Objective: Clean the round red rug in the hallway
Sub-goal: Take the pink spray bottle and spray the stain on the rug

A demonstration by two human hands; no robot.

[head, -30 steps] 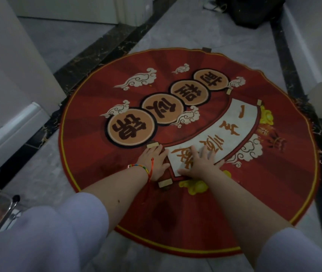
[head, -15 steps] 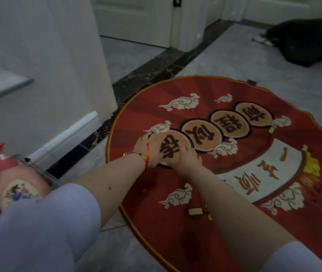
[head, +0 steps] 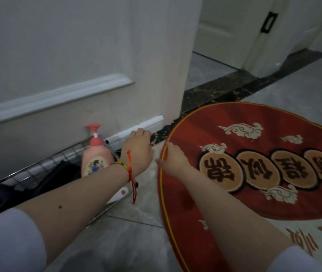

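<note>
A round red rug (head: 264,185) lies on the grey floor. The right hand (head: 172,159) rests, fingers relaxed, on its yellow-trimmed left edge. Just left of the rug, the left hand (head: 137,150) hangs loosely curled, holding nothing, beside a pink pump bottle (head: 95,154).

The round red rug (head: 254,150) runs off the right and bottom edges; the left hand (head: 136,152) hides its own fingertips.

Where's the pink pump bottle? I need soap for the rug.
Left in the head view: the pink pump bottle stands in a wire basket against the wall, just beyond the left hand.
</note>
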